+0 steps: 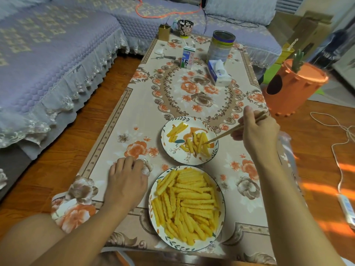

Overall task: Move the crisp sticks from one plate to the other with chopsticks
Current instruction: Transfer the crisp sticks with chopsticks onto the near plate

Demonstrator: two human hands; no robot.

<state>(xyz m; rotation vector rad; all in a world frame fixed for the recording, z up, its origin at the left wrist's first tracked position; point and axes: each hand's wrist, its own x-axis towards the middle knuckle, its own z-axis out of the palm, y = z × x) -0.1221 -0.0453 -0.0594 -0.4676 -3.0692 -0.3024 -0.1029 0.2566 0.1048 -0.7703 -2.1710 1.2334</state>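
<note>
Right hand (257, 131) holds chopsticks (230, 132) (tips among sticks).

**Crisp sticks split across two plates**

The near plate (152, 191), white with a leafy rim, is heaped with ridged yellow crisp sticks (187, 204). The far plate (173, 152), just beyond it, holds two small clusters. Wooden chopsticks (233, 130) slant down, tips among the right-hand cluster (197, 144)

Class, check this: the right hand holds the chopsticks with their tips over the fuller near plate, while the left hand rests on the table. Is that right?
Not quite. In the head view the chopsticks in the right hand have their tips over the far plate, which holds fewer sticks, not the near plate. The left hand does rest on the table.
</note>
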